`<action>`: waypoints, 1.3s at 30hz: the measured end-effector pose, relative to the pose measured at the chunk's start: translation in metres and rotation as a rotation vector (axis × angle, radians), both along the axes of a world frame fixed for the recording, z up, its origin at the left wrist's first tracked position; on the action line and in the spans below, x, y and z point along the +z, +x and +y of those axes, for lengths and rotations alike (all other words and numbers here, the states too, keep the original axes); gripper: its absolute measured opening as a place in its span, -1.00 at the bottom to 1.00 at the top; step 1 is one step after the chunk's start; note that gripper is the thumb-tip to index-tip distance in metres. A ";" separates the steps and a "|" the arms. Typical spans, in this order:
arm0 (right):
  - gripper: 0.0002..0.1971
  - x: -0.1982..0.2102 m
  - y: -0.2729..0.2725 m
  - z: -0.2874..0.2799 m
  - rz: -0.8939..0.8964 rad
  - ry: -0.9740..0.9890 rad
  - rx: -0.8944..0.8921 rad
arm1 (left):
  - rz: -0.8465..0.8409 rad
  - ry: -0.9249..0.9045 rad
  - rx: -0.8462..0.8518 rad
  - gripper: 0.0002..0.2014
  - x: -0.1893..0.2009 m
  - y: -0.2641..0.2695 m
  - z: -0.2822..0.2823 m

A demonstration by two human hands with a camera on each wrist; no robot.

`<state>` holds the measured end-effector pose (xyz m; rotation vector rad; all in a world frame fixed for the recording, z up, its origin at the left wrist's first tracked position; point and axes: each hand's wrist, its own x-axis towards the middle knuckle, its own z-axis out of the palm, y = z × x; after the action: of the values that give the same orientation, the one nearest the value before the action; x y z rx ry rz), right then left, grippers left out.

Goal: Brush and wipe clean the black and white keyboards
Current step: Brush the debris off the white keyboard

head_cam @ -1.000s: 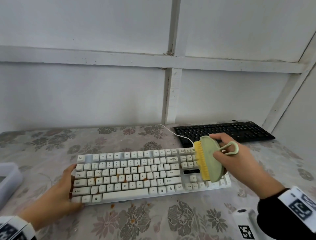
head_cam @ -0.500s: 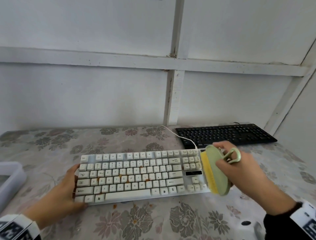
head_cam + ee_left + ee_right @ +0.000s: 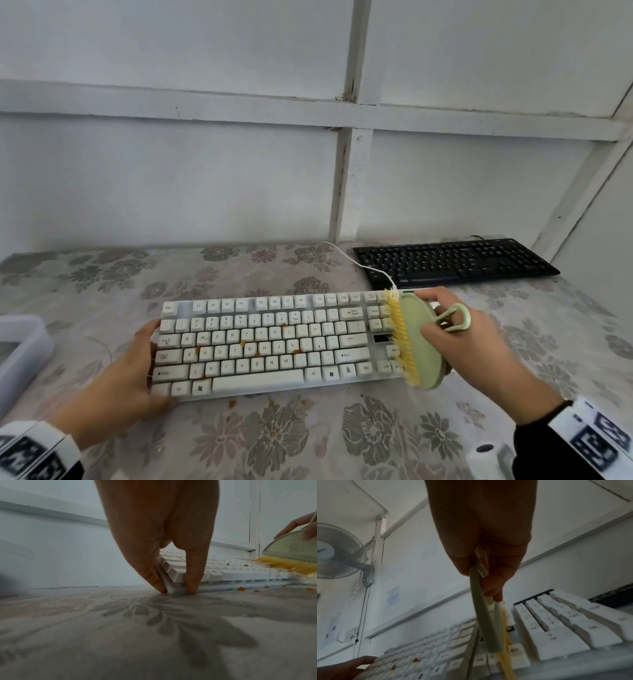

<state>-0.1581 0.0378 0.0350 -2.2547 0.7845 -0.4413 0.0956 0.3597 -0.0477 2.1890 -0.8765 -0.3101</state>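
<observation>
The white keyboard lies across the middle of the floral tablecloth, with orange crumbs on its letter keys. My left hand pinches its near left corner between thumb and finger. My right hand grips a green brush by its loop handle. The brush's yellow bristles face left and press on the keys just left of the number pad. The black keyboard lies untouched at the back right by the wall.
Orange crumbs lie on the cloth in front of the white keyboard. A translucent plastic box stands at the left edge. A white cable runs back from the keyboard. A white marked object sits near right.
The brush swept right towards the white keyboard's end, then came back left to the keys beside the number pad. My left hand kept its hold on the left corner.
</observation>
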 end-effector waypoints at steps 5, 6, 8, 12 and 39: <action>-0.68 0.006 0.000 0.006 0.071 0.028 0.041 | 0.011 -0.015 0.003 0.02 0.004 -0.003 -0.001; -0.70 0.010 -0.001 0.006 0.079 0.035 0.046 | -0.002 -0.009 -0.004 0.06 0.004 -0.003 -0.001; -0.71 0.021 -0.001 0.003 0.050 0.040 0.024 | -0.024 0.018 -0.012 0.11 0.002 -0.001 -0.001; -0.65 0.034 0.008 -0.005 -0.063 -0.044 -0.060 | -0.019 0.029 -0.002 0.11 -0.001 0.001 0.001; -0.62 0.010 -0.012 0.004 0.058 0.087 0.034 | 0.005 0.008 0.006 0.00 0.003 -0.004 0.000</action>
<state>-0.1696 0.0417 0.0447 -2.2044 0.7788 -0.3207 0.0919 0.3601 -0.0444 2.1972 -0.8677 -0.3170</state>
